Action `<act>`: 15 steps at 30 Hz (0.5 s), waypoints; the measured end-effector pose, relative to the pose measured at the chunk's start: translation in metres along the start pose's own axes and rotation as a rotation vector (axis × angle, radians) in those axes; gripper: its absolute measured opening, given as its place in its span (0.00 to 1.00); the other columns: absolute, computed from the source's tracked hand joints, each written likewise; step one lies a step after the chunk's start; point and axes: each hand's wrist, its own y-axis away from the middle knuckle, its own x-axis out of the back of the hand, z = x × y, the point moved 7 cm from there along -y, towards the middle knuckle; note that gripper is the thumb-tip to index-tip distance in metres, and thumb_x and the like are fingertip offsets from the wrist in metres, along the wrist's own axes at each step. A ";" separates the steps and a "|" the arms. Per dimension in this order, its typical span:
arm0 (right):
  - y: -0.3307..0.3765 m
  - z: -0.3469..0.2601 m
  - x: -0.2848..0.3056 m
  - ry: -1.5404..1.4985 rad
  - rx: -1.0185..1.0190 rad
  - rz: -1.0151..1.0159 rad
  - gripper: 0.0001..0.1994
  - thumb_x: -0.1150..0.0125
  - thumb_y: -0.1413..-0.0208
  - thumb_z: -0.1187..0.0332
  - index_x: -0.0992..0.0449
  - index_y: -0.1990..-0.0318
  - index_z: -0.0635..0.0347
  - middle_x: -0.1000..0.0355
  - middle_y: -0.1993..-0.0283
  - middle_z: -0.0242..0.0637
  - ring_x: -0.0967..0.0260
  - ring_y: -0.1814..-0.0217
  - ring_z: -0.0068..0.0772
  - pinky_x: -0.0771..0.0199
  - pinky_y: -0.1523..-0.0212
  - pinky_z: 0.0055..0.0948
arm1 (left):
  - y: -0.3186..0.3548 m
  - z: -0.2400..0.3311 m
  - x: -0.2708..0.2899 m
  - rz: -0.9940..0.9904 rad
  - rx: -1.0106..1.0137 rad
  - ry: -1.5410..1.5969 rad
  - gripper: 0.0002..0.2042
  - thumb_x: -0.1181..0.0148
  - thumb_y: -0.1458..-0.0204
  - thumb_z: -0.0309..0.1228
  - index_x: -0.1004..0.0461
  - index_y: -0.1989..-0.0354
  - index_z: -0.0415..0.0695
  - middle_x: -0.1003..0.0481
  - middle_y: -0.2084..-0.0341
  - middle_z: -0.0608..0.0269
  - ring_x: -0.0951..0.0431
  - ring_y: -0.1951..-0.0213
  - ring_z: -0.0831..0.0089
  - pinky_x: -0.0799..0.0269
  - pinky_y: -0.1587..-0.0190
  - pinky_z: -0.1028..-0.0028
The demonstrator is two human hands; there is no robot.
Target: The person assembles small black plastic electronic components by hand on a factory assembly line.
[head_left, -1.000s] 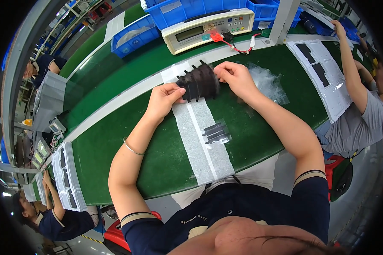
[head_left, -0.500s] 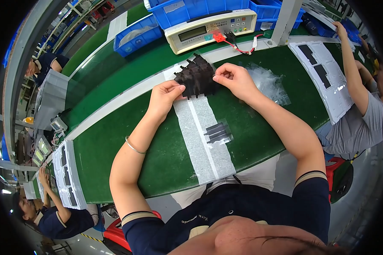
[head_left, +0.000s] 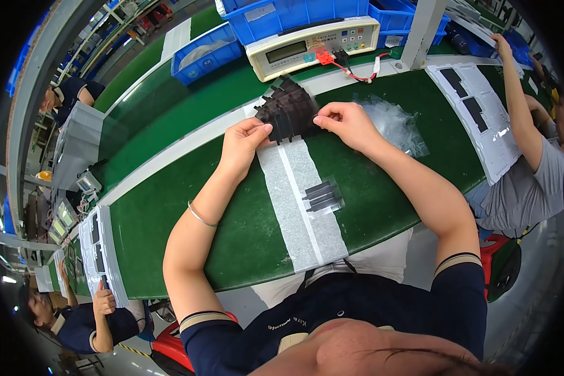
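Note:
A fanned heap of thin black strip-like pieces (head_left: 288, 111) lies at the far end of a white paper runner (head_left: 279, 178). At its near left edge, the thumb and forefinger of my left hand (head_left: 243, 143) are pinched on a black piece. My right hand (head_left: 349, 127) pinches the heap's right edge between thumb and fingertips. Exactly which layer each hand grips is hidden. Closer to me on the runner, a clear film sheet bearing several black strips (head_left: 323, 197) lies flat. Right of my right hand is a loose pile of clear film (head_left: 395, 125).
Behind the heap stands a beige bench meter (head_left: 313, 47) with red and black leads, near blue bins (head_left: 207, 55) and a grey post (head_left: 422, 34). White trays with black pieces lie at right (head_left: 473, 116) and left (head_left: 100, 257). Co-workers sit on both sides.
My hands stay at the heap's edges, with the right fingers slightly lower on it. At left, a co-worker's hand has moved nearer over the white tray, thumb raised.

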 end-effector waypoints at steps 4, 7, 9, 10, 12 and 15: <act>-0.001 -0.001 0.000 0.035 0.055 0.001 0.10 0.38 0.56 0.65 0.25 0.72 0.64 0.29 0.78 0.32 0.34 0.76 0.20 0.34 0.71 0.21 | 0.000 0.001 0.000 -0.012 -0.001 -0.027 0.05 0.44 0.51 0.25 0.29 0.76 0.39 0.30 0.81 0.71 0.33 0.78 0.85 0.32 0.70 0.82; -0.002 0.000 -0.001 0.029 0.081 0.007 0.10 0.38 0.55 0.65 0.26 0.73 0.64 0.30 0.79 0.32 0.35 0.76 0.19 0.34 0.72 0.21 | -0.001 0.000 0.000 -0.010 0.002 -0.040 0.05 0.44 0.51 0.25 0.29 0.76 0.39 0.30 0.82 0.71 0.33 0.78 0.85 0.33 0.70 0.82; -0.002 -0.001 -0.001 0.019 0.097 0.010 0.11 0.38 0.55 0.64 0.27 0.73 0.64 0.30 0.79 0.32 0.36 0.77 0.19 0.35 0.73 0.21 | 0.000 0.001 0.000 -0.009 0.002 -0.047 0.05 0.44 0.51 0.25 0.29 0.76 0.39 0.30 0.82 0.71 0.33 0.78 0.85 0.33 0.70 0.82; -0.003 0.000 0.000 0.006 0.064 0.021 0.11 0.39 0.54 0.64 0.27 0.73 0.64 0.31 0.79 0.32 0.36 0.77 0.19 0.36 0.73 0.21 | 0.000 0.002 0.000 -0.009 0.003 -0.059 0.05 0.44 0.51 0.26 0.29 0.76 0.39 0.30 0.82 0.71 0.33 0.78 0.85 0.33 0.70 0.83; -0.004 0.003 0.001 -0.006 0.032 0.033 0.11 0.40 0.53 0.63 0.27 0.73 0.64 0.31 0.79 0.32 0.37 0.78 0.19 0.37 0.74 0.22 | 0.000 0.002 0.000 -0.009 0.003 -0.071 0.05 0.44 0.51 0.26 0.29 0.77 0.39 0.30 0.82 0.71 0.33 0.78 0.85 0.34 0.70 0.83; -0.004 0.003 0.002 -0.073 0.067 0.047 0.11 0.42 0.51 0.63 0.27 0.73 0.64 0.31 0.79 0.32 0.38 0.77 0.19 0.38 0.75 0.22 | -0.001 0.001 0.000 -0.026 0.006 -0.059 0.05 0.44 0.51 0.26 0.30 0.77 0.39 0.30 0.82 0.72 0.33 0.78 0.85 0.35 0.70 0.83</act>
